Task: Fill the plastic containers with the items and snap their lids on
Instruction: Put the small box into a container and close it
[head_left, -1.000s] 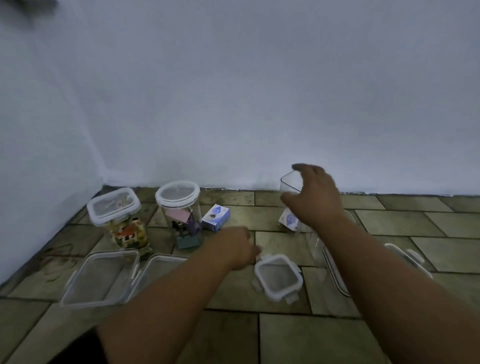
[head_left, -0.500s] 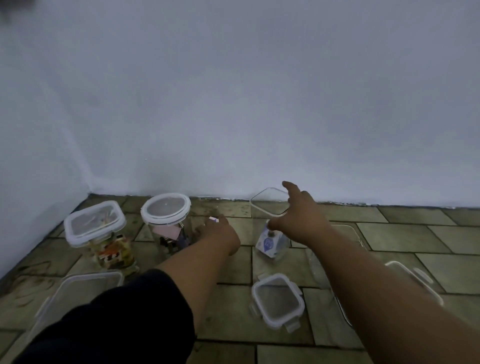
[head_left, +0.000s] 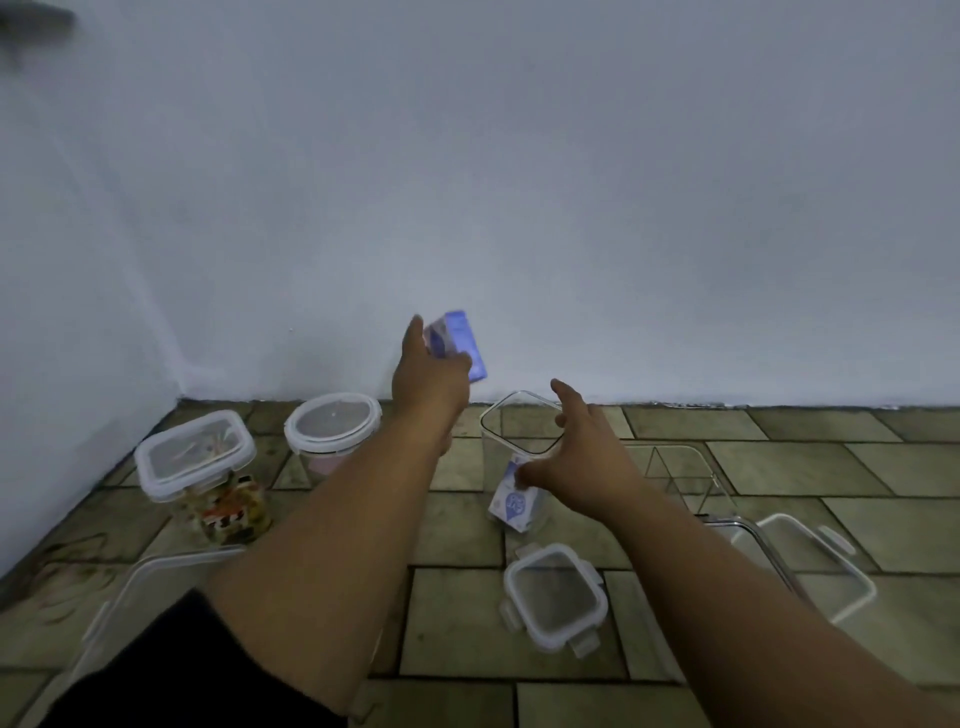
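Left hand (head_left: 428, 382) now grips a small blue-and-white box (head_left: 460, 345) raised above the floor (head_left: 457, 623), where half a second ago it reached low near the jars. Right hand (head_left: 582, 457), fingers spread, steadies the open square container (head_left: 514, 452), which holds one similar box (head_left: 511, 501). Two filled, lidded containers (head_left: 200, 473) stand at left. One small loose lid (head_left: 556, 595) lies nearer.

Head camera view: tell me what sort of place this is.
Probably the floor of a plain room at home, worked in a corner. The surface is tiled floor with grout lines, two bare white walls meet at the left, and food-storage containers such as the lidded square container stand directly on the tiles.
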